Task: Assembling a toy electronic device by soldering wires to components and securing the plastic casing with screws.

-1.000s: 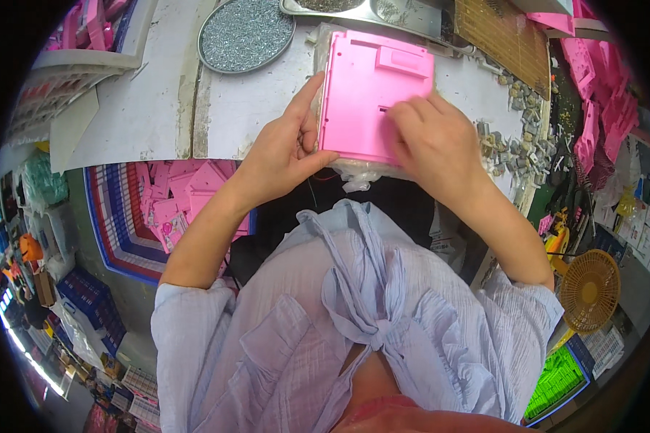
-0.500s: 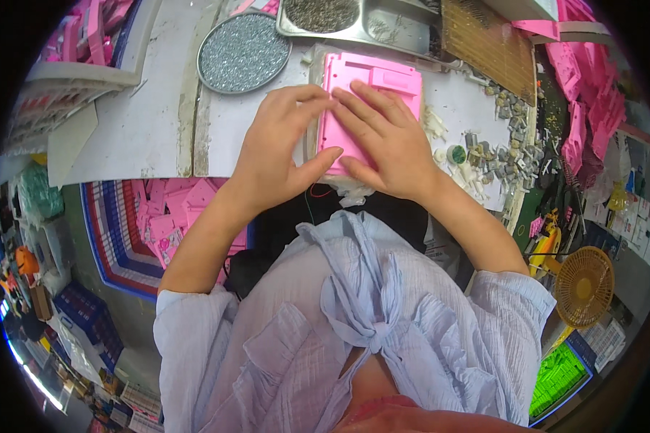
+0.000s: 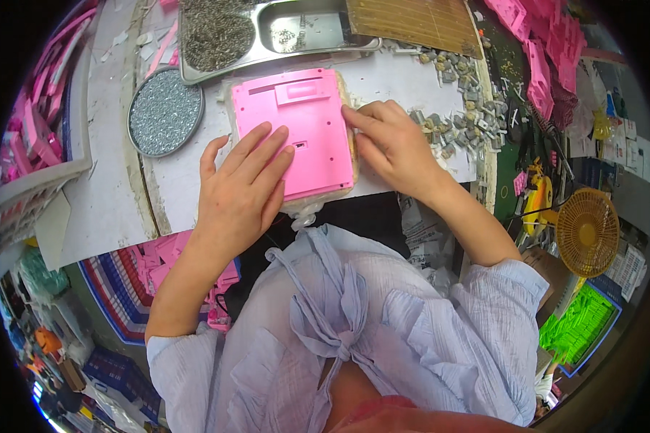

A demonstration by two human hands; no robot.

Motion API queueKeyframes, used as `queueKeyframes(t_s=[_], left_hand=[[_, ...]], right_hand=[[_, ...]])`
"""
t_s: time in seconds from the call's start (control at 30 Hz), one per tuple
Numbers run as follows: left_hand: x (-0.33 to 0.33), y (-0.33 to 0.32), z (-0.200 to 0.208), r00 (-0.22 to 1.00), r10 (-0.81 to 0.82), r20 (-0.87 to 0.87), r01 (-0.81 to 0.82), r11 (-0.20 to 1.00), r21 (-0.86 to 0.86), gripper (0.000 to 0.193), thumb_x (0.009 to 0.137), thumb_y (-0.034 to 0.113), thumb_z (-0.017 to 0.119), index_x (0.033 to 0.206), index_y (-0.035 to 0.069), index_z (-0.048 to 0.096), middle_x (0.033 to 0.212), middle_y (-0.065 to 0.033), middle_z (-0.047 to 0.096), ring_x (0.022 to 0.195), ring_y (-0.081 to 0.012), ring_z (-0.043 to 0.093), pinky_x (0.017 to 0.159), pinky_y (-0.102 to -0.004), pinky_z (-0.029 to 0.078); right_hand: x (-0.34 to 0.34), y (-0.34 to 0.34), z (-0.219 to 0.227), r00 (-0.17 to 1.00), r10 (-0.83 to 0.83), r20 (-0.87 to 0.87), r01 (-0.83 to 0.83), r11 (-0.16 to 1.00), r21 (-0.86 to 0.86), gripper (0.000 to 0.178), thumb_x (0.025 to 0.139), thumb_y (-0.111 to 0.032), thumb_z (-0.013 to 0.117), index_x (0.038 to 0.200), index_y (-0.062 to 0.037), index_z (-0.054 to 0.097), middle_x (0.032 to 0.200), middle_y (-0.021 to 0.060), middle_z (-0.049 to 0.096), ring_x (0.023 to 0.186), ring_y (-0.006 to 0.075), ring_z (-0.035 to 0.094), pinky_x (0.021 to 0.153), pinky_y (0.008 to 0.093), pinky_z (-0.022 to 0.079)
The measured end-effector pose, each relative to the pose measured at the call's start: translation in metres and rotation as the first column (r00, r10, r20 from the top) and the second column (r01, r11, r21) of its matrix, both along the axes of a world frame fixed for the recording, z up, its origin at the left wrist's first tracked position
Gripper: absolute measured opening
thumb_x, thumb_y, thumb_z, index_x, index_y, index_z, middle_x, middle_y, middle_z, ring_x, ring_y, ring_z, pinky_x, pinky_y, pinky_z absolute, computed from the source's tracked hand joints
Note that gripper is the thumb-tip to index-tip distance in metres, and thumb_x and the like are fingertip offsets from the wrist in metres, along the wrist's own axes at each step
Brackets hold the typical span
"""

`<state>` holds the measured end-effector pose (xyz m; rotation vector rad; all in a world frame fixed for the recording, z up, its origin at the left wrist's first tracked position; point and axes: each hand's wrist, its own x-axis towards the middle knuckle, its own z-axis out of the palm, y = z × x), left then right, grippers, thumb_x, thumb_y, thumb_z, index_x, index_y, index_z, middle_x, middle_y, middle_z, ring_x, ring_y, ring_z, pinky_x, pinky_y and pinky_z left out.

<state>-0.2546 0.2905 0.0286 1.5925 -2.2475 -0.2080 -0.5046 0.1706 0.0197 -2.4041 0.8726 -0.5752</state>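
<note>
A pink plastic casing (image 3: 314, 131) with small screw holes and a raised rectangular block lies on a clear-wrapped pad (image 3: 353, 162) at the table's front edge. Across its left side my left hand (image 3: 237, 189) rests, open, the fingers stretched over the pink surface. By the casing's right edge is my right hand (image 3: 399, 150). Its index finger touches or nearly touches the edge, the thumb sits a little apart below, and the other fingers are bent; I see nothing between them.
A round dish of small silvery parts (image 3: 166, 112) stands to the left. A steel tray (image 3: 267, 59) holds screws behind the casing. Small grey and white parts (image 3: 458, 119) are strewn at right. Below the table's left side is a basket (image 3: 123, 289) with pink pieces; a fan (image 3: 587, 232) stands at right.
The view has shifted, so the table items sit differently in it. My right hand has gone from the casing's top to its right edge; my left hand now lies flatter on the casing.
</note>
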Motion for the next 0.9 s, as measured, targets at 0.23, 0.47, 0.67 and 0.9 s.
queueKeyframes(t_s=[0.23,0.47,0.67,0.9], left_hand=[[-0.008,-0.005,0.007,1.000,0.021,0.013,-0.022,0.999,0.037,0.050,0.076,0.010,0.068,0.126,0.014,0.069,0.139,-0.0084,0.061,0.130,-0.0244,0.056,0.106,-0.0465,0.033],[-0.012,-0.014,0.001,0.999,-0.051,-0.010,0.051,0.999,0.006,0.052,0.075,0.011,0.068,0.127,0.010,0.067,0.135,-0.0094,0.062,0.128,-0.0262,0.056,0.108,-0.0472,0.033],[-0.018,-0.019,-0.001,0.999,0.003,-0.044,-0.003,1.000,-0.001,0.051,0.074,0.014,0.066,0.125,0.011,0.067,0.133,-0.0094,0.062,0.128,-0.0255,0.055,0.109,-0.0483,0.033],[-0.004,-0.023,0.010,0.975,-0.035,-0.218,0.050,0.997,0.067,0.043,0.078,0.018,0.069,0.121,0.011,0.067,0.128,-0.0085,0.062,0.122,-0.0262,0.057,0.108,-0.0500,0.033]], right_hand=[[0.014,-0.039,-0.005,0.990,-0.138,-0.035,0.132,0.799,0.586,0.021,0.093,-0.013,0.070,0.108,0.0010,0.069,0.077,0.0043,0.068,0.071,0.0134,0.063,0.064,0.0286,0.051],[0.033,-0.084,0.013,0.970,0.067,-0.234,0.141,0.630,0.764,0.013,0.092,-0.008,0.072,0.087,-0.0011,0.062,0.073,0.0049,0.068,0.064,0.0103,0.065,0.056,0.0250,0.054],[0.041,-0.092,0.019,0.955,0.129,-0.266,0.112,0.675,0.729,0.012,0.089,-0.005,0.072,0.086,-0.0008,0.061,0.070,0.0068,0.067,0.061,0.0121,0.065,0.055,0.0262,0.053],[0.120,-0.083,0.056,0.965,0.247,-0.086,-0.255,0.961,-0.107,0.012,0.087,-0.013,0.073,0.093,-0.0039,0.067,0.085,0.0092,0.071,0.076,0.0230,0.069,0.065,0.0363,0.054]])
